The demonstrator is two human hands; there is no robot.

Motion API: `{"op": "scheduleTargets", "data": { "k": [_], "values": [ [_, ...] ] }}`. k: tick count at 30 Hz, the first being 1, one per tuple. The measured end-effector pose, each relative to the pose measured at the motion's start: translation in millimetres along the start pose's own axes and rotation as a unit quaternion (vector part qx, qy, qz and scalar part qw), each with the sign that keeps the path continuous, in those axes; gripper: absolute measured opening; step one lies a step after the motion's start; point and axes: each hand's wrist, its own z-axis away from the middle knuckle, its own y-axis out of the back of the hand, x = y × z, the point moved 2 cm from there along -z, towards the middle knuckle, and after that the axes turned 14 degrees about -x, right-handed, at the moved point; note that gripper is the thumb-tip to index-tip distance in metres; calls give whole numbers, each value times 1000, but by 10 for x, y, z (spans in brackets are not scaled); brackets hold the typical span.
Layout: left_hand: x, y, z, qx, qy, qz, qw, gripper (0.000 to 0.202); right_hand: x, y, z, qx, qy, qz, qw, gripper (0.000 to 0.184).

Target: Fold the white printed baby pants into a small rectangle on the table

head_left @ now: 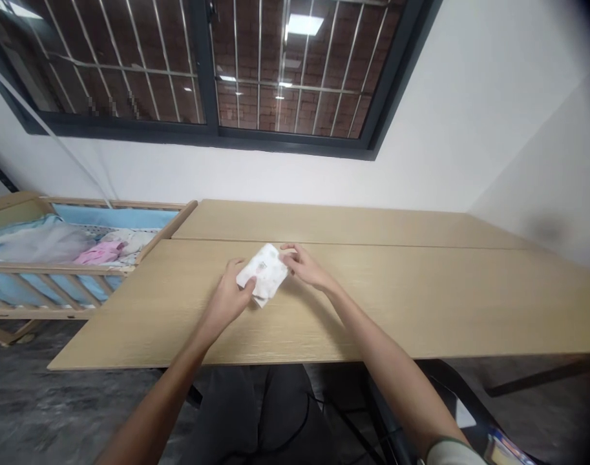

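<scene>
A small white folded bundle (264, 271) with a faint grey print hangs just above the wooden table; it looks soft, like folded cloth or a diaper, and its exact kind is unclear. My left hand (231, 294) grips its left side, the thumb lying across the front and the fingers behind it. At its upper right edge, my right hand (307, 265) pinches the corner between thumb and fingers. A loose lower corner of the bundle points down towards the tabletop.
The light wooden table (421, 290) spreads under both hands, with a seam along its back part. A crib (105, 268) with blue lining and bedding stands at the left. Behind is a barred window (295, 84). A dark chair (435, 381) is at the lower right.
</scene>
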Motion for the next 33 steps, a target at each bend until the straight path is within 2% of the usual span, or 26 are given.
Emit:
{"op": "scheduleTargets", "data": {
  "k": [2,3,7,9,12,14,17,19,21,23,28,31,33],
  "values": [
    [-24,-94,103,12,32,26,999,56,26,-4,-107,-15,-25,18,999,50],
    [-38,-162,149,8,46,3,999,54,69,-30,-158,-23,-38,43,998,50],
    [-42,-428,272,-9,92,-172,981,37,293,-192,-309,-44,-72,156,984,40],
    [9,-524,327,17,85,-226,970,37,309,-252,-325,-39,-62,215,974,38],
    [126,-679,454,66,15,-261,963,46,126,-365,-231,-52,13,314,948,44],
    [193,-803,555,66,-29,-282,957,49,-58,-508,-96,-115,73,349,927,50],
    [240,-941,661,31,-31,-305,951,47,-246,-768,130,-248,132,336,899,53],
    [245,-970,682,9,-17,-308,951,46,-237,-867,212,-316,139,312,885,55],
    [240,-966,674,0,-10,-309,951,49,-112,-842,184,-352,114,301,879,57],
    [231,-960,658,4,-5,-314,949,54,84,-697,44,-345,75,313,882,58],
    [219,-1016,656,6,13,-317,948,61,496,-286,-405,-247,17,337,908,63],
    [208,-934,646,-1,6,-302,953,58,560,-245,-462,-215,23,333,918,62],
    [172,-764,604,-16,3,-272,962,50,548,-256,-405,-162,30,325,931,61]
  ]
}}
